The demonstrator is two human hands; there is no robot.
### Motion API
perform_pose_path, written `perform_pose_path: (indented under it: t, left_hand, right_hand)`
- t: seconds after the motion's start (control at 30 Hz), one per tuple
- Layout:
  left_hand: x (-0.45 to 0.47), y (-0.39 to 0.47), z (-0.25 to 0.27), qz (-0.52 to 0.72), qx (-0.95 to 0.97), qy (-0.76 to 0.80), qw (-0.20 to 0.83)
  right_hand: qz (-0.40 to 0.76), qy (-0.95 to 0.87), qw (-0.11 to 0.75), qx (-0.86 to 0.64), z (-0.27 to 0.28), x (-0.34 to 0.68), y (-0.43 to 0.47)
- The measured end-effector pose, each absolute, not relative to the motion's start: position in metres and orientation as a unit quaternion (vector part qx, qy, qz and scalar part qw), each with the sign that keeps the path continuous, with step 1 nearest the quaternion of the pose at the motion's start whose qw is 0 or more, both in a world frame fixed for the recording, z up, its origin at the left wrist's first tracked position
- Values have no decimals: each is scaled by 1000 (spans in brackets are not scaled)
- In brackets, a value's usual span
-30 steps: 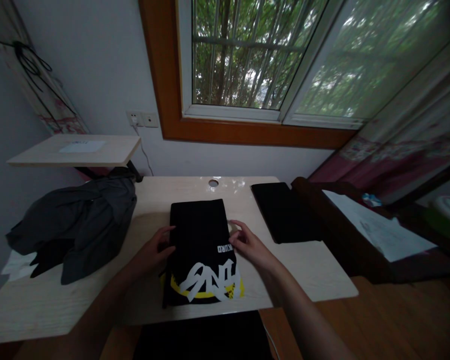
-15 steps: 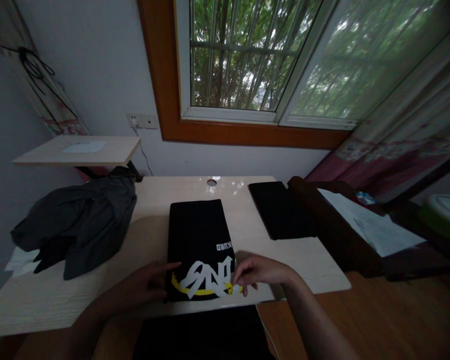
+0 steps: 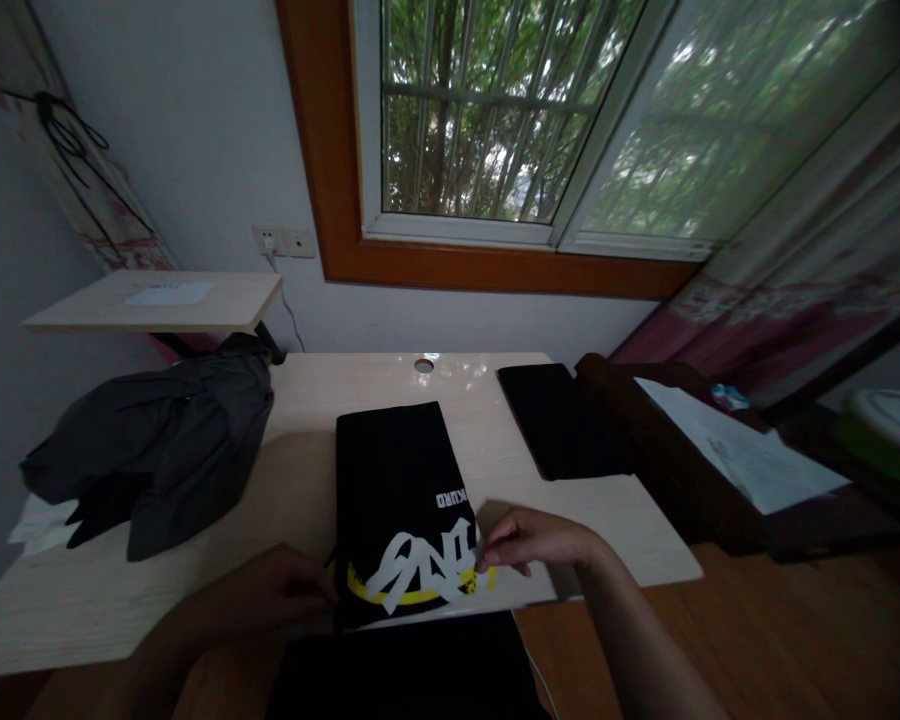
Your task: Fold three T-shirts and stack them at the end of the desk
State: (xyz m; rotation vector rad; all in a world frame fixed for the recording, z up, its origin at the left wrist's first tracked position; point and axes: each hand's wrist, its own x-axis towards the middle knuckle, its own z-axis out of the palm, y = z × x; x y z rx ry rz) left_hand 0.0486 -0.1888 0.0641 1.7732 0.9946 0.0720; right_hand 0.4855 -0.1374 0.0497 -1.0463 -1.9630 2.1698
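Observation:
A black T-shirt (image 3: pixel 390 465), folded into a flat oblong, lies on the pale desk in front of me. White lettering and a yellow curved stripe are printed across its near end. At the shirt's near left edge, my left hand (image 3: pixel 300 588) has its fingers closed on the cloth, partly in shadow. My right hand (image 3: pixel 531 540) pinches the opposite edge beside the print, thumb and forefinger together. Its fingertips cover a little of the yellow stripe.
Another folded black cloth (image 3: pixel 562 420) rests on the desk's right side, near a dark brown surface with a paper sheet (image 3: pixel 727 450). A dark grey garment (image 3: pixel 187 440) lies heaped at left, below a raised shelf (image 3: pixel 232 300). A window (image 3: pixel 495 130) is behind the desk.
My left hand has drawn back from the shirt's top and closed at its left edge. The right hand has shifted slightly right, and the shirt's near end has moved a little right and nearer me.

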Motion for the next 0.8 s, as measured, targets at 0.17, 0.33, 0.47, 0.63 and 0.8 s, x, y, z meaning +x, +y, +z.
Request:
perform_pose_path:
  t: [0.17, 0.33, 0.47, 0.63, 0.8]
  left_hand:
    - [52, -173, 72, 151, 770, 493, 376]
    - [90, -149, 56, 220, 817, 484, 225]
    - [121, -129, 36, 211, 826, 494, 169]
    - [125, -110, 13, 222, 809, 522, 157]
    - [109, -97, 5, 223, 798, 542, 140]
  right_hand:
    - [591, -675, 139, -420, 56, 476, -132]
    - [304, -732, 312, -524, 54, 427, -116]
    - [155, -805, 272, -505, 41, 382, -105]
    - [82, -840, 178, -506, 16, 357, -92]
    - [52, -818, 170, -547, 5, 368, -76]
